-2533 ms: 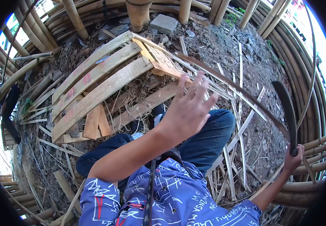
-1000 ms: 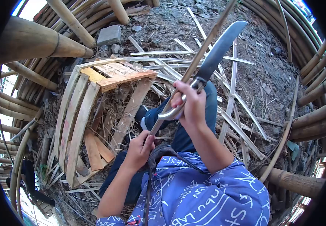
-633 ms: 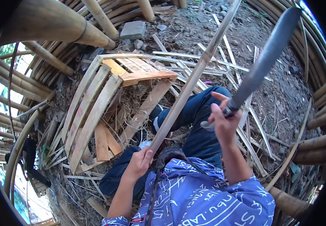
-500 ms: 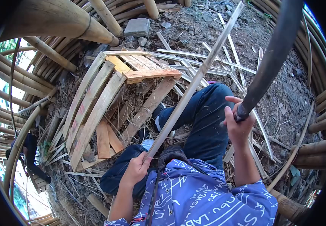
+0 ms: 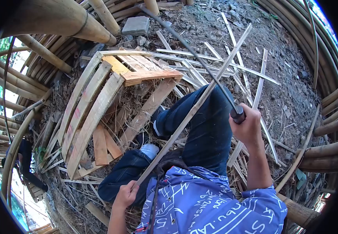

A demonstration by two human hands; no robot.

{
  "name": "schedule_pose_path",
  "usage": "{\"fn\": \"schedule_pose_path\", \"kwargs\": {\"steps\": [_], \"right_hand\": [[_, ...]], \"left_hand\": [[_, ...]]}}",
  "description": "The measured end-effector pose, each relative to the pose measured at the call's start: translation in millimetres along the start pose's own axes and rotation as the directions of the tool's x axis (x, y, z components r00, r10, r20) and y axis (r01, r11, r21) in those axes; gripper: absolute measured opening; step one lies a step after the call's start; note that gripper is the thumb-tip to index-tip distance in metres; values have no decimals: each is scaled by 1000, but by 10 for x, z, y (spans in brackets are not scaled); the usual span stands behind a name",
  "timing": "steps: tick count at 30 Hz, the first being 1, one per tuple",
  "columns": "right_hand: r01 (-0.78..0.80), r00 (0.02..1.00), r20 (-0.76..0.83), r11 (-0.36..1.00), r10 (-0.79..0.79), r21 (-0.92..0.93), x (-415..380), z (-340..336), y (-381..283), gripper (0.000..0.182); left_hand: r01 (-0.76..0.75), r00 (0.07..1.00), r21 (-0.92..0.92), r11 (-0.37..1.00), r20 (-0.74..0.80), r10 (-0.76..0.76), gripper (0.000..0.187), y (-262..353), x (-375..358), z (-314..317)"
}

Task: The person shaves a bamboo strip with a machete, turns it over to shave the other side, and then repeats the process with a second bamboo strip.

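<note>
My left hand [image 5: 126, 194], low beside my thigh, is closed around the lower end of a long bamboo strip [image 5: 188, 115]. From there the strip slants up to the right across my knee, its far end over the ground. My right hand [image 5: 249, 123] wraps the black handle of a machete [image 5: 200, 58]. Seen nearly edge-on, its long dark blade reaches to the upper left and overlaps the strip near my raised knee in this view. A wooden slatted crate [image 5: 96, 117] lies tipped in front of my legs.
Several split bamboo strips [image 5: 260, 78] lie scattered on the stony ground. A concrete block [image 5: 135, 25] sits at the back. Thick bamboo poles [image 5: 59, 17] frame the left and top, with more stacked at right [image 5: 327, 152]. Another person [image 5: 26, 163] is at the far left.
The machete blade has swung from the upper right to the upper left, and my right hand's fingers have closed around the handle. My left hand has moved down and left with the bamboo strip.
</note>
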State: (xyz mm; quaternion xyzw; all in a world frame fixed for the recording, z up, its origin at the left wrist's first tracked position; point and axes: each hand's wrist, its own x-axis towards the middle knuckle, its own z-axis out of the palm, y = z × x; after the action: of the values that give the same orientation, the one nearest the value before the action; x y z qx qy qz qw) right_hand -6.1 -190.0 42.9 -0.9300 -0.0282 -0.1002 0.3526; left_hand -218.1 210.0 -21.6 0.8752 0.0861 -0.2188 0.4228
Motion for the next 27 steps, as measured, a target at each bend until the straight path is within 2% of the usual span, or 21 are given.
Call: {"fn": "schedule_pose_path", "kwargs": {"steps": [6,15,20,21,24,27], "right_hand": [[5,1000,-14,993,-6,-121,-49,-80,43,16],[-22,1000,-10,993,21,-114,-99,-133,165,15],[-35,999,12,984,38,-173,-137,-92,279,16],[-4,1000,27,982,9,-188,-152,-85,269,16],[10,999,54,983,0,-185,-184,-12,246,15],[52,996,83,980,-36,-190,-212,103,261,17]], "left_hand": [[-36,999,25,999,21,35,13,-57,96,16],[-58,998,78,995,26,57,15,105,179,-54],[-161,987,141,977,35,158,14,239,215,-27],[-123,992,168,978,46,117,12,244,206,-26],[-189,981,217,958,0,194,11,242,212,-1],[-190,981,211,959,-4,196,10,152,217,41]]}}
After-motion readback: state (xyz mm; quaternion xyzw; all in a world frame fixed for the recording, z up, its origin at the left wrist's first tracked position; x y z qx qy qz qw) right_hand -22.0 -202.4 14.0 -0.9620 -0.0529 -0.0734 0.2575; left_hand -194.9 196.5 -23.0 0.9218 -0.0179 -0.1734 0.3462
